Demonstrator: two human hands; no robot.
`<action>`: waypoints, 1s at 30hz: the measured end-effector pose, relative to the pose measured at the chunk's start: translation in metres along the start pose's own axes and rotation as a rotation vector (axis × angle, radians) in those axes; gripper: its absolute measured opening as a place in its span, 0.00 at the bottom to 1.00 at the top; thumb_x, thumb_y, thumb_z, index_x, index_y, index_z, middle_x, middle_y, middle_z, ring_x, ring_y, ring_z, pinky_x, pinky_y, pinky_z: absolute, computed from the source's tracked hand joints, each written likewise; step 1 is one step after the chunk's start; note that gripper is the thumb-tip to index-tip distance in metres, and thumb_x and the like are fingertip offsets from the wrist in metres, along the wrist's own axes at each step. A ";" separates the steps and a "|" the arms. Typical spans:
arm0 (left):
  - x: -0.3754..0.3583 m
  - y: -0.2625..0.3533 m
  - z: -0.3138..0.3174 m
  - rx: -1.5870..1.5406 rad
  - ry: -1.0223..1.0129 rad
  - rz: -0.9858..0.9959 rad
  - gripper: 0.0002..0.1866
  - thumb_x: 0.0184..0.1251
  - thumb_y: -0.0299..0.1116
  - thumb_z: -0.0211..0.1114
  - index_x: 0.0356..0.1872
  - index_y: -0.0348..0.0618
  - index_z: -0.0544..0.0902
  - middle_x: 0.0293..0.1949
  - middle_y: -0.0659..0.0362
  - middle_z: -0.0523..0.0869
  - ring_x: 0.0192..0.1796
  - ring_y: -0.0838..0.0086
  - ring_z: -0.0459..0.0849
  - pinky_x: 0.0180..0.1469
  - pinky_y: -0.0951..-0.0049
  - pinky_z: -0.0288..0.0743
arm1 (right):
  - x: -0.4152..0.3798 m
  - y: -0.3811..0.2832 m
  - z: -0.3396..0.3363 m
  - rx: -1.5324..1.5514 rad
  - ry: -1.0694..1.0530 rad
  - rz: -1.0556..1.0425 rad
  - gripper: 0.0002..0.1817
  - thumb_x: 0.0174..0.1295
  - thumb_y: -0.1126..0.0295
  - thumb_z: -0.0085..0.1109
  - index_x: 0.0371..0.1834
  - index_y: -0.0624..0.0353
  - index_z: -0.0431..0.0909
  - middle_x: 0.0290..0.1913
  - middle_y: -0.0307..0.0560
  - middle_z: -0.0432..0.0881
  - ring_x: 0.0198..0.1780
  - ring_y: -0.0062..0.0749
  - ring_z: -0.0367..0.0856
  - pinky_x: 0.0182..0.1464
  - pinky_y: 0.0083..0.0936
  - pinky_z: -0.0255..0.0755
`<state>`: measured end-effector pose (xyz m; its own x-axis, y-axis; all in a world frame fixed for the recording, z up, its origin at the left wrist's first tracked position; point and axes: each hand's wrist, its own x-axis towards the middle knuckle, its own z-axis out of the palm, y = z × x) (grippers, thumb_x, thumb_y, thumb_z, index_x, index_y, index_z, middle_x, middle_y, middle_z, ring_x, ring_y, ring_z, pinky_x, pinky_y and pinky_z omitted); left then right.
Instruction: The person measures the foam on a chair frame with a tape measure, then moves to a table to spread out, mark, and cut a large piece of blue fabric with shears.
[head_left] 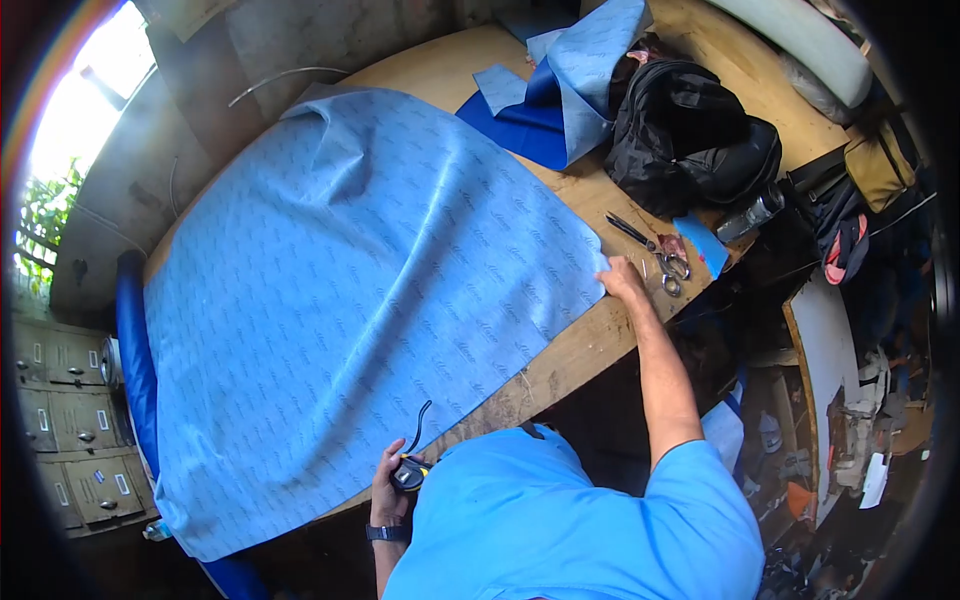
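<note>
A wide sheet of light blue printed material (pixel 330 260) covers much of the wooden table (pixel 530 385), with a long raised fold across it. My right hand (pixel 624 279) is closed on the sheet's right-hand corner. Near the table's front edge, my left hand (pixel 390 485) grips a black and yellow tape measure (pixel 408 474), whose black wrist strap (pixel 424 420) sticks up over the sheet. A pair of scissors (pixel 670 268) lies just beyond my right hand, beside a dark-handled tool (pixel 628 231).
A black backpack (pixel 690 135) and a crumpled blue piece of material (pixel 570 90) lie at the back right. A bottle (pixel 752 215) is by the right edge. Metal drawers (pixel 85 425) stand left, beside a dark blue roll (pixel 138 360). Clutter fills the lower right.
</note>
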<state>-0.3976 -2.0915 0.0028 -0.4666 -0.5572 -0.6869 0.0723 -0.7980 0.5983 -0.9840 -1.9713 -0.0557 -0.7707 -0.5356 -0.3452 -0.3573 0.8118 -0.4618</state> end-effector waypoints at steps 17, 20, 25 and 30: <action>-0.005 -0.013 -0.009 0.594 0.103 -0.027 0.19 0.76 0.39 0.48 0.55 0.38 0.80 0.48 0.54 0.85 0.49 0.69 0.83 0.54 0.70 0.77 | -0.057 -0.075 0.078 -0.380 0.357 -0.756 0.17 0.53 0.77 0.60 0.48 0.56 0.78 0.52 0.49 0.78 0.54 0.45 0.76 0.57 0.39 0.69; -0.009 0.000 0.016 0.642 0.078 0.005 0.20 0.78 0.42 0.49 0.55 0.37 0.82 0.51 0.56 0.83 0.53 0.72 0.79 0.58 0.70 0.72 | -0.064 -0.070 0.060 -0.480 0.222 -0.809 0.17 0.53 0.77 0.60 0.49 0.58 0.77 0.48 0.49 0.81 0.52 0.47 0.78 0.56 0.42 0.71; 0.055 -0.024 -0.020 0.297 0.035 -0.012 0.14 0.76 0.42 0.58 0.43 0.44 0.84 0.38 0.63 0.83 0.39 0.78 0.80 0.42 0.75 0.76 | -0.109 -0.047 0.033 -0.245 -0.092 -0.614 0.17 0.53 0.71 0.56 0.47 0.63 0.79 0.44 0.64 0.82 0.46 0.63 0.81 0.50 0.52 0.75; 0.161 0.022 0.032 0.117 -0.096 0.008 0.12 0.74 0.42 0.62 0.44 0.45 0.80 0.33 0.64 0.82 0.31 0.78 0.81 0.37 0.76 0.77 | -0.149 0.004 0.051 0.059 -0.455 -0.241 0.10 0.57 0.66 0.65 0.34 0.62 0.82 0.24 0.46 0.83 0.27 0.33 0.83 0.34 0.32 0.77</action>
<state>-0.4992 -2.1913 -0.0814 -0.5487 -0.5349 -0.6425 -0.0243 -0.7580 0.6518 -0.8434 -1.9001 -0.0474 -0.3584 -0.7632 -0.5377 -0.4558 0.6457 -0.6126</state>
